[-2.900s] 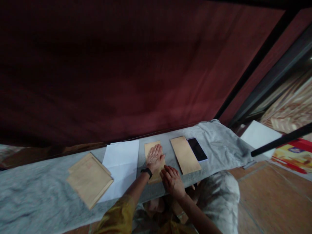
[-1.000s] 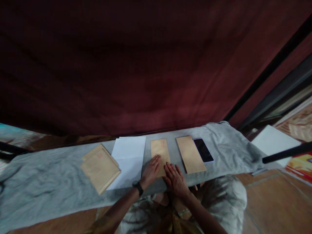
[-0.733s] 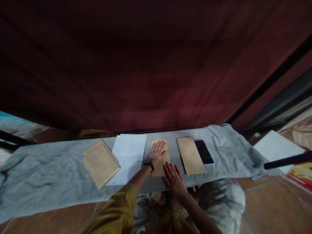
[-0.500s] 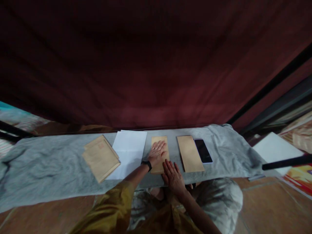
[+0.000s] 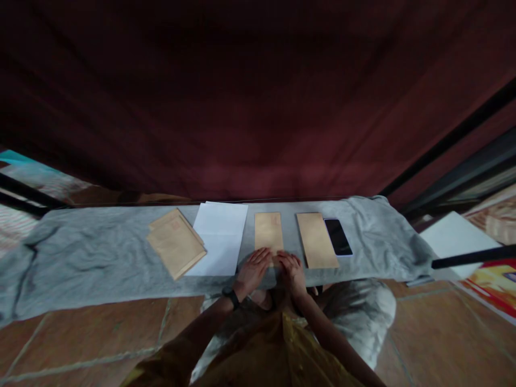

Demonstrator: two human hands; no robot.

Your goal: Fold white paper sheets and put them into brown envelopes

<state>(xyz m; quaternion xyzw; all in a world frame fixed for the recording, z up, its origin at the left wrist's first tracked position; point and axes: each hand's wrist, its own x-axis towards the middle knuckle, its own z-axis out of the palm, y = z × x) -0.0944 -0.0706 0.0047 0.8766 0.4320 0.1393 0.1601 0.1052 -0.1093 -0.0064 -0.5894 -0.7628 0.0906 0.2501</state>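
A brown paper envelope (image 5: 269, 230) lies flat and lengthwise in front of me, a faint reddish print at its far right corner. My left hand (image 5: 253, 270) rests on its near left corner, fingers stretched out over the paper. Over the near right corner lies my right hand (image 5: 293, 272), its fingers extended and slightly bent. Both thumbs are hard to make out. Left of the envelope is a stack of white paper sheets (image 5: 223, 236), partly covered by a tilted pile of brown envelopes (image 5: 177, 244). To the right lies another brown envelope (image 5: 317, 242).
A dark-screened phone (image 5: 338, 237) lies against the right-hand envelope. Everything rests on a long surface under a grey cloth (image 5: 100, 252). A dark red curtain (image 5: 258, 134) hangs behind it. At far right, a white board (image 5: 457, 242) and a black bar (image 5: 471, 257) stand beyond the cloth.
My left hand has slid from the middle of the envelope back to its near left corner. The right hand has shifted onto the near right corner. The printed corner is now uncovered.
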